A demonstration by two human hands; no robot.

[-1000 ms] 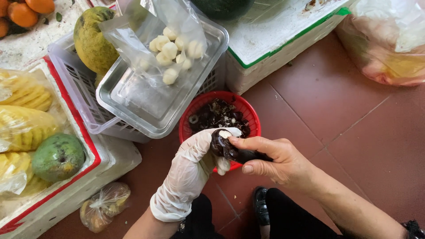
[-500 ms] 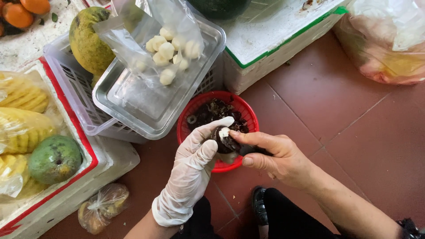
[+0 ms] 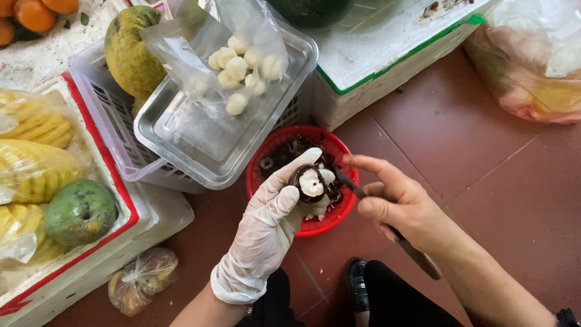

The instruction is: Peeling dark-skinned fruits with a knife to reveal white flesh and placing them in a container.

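My left hand, in a thin white glove, holds a small dark-skinned fruit with its white flesh partly bared, over a red basket of dark peelings. My right hand is bare and grips a slim knife; its blade tip touches the fruit's right side. Behind the basket a clear plastic bag of peeled white pieces lies in a metal tray.
The tray rests on a white plastic crate with a large green-yellow fruit. A foam box at left holds bagged yellow fruit and a green mango. Another white box stands behind. Red tiled floor at right.
My left hand has turned the fruit so more white flesh shows. My right hand has drawn slightly right, the knife tip now at the fruit's edge.
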